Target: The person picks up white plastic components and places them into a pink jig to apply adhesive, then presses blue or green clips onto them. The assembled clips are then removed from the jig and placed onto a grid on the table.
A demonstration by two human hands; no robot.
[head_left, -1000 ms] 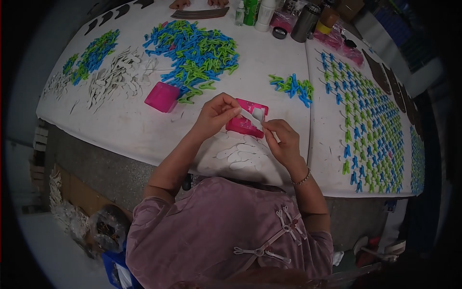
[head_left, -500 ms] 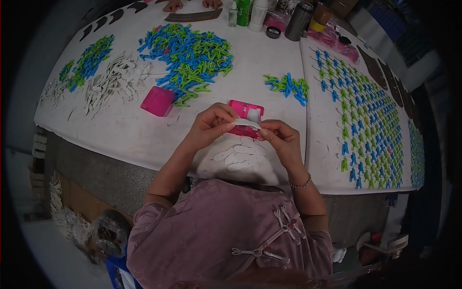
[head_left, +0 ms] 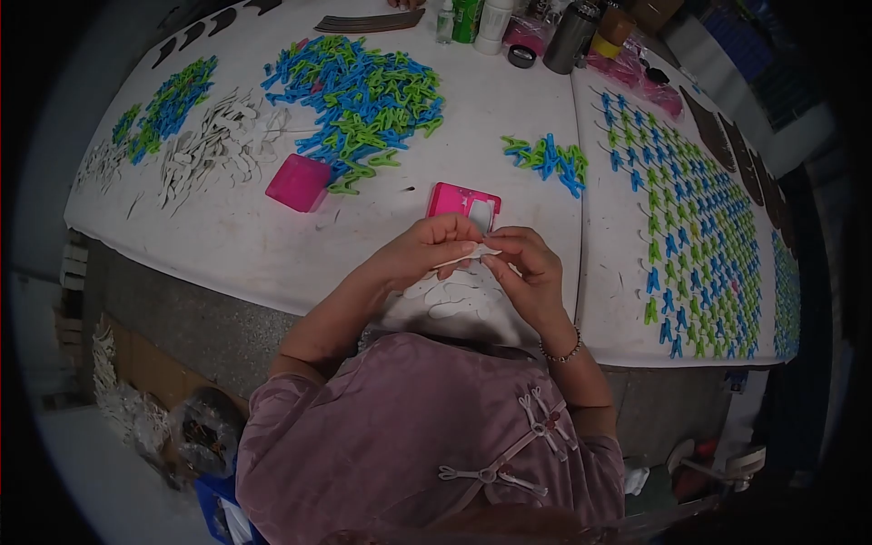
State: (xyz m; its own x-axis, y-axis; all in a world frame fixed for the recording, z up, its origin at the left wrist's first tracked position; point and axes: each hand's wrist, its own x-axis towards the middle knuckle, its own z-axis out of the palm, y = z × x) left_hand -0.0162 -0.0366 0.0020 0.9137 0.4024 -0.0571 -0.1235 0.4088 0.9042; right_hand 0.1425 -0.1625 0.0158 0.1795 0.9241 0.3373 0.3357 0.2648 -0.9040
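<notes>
My left hand (head_left: 425, 252) and my right hand (head_left: 522, 269) meet over the near edge of the white table (head_left: 227, 245) and pinch a thin white sole-shaped strip (head_left: 472, 255) between their fingertips. Just beyond the hands lies an open pink box (head_left: 464, 202) with a white pad inside. Several white strips (head_left: 454, 300) lie on the table under my hands.
A closed pink box (head_left: 299, 183) lies to the left. A large heap of blue and green clips (head_left: 359, 95), a small heap (head_left: 549, 157) and rows of clips (head_left: 690, 200) on the right fill the table. White strips (head_left: 213, 145) are piled left; bottles (head_left: 472, 20) stand far back.
Both hands have drawn nearer to me with the white strip, off the open pink box, and their fingers have closed in around it.
</notes>
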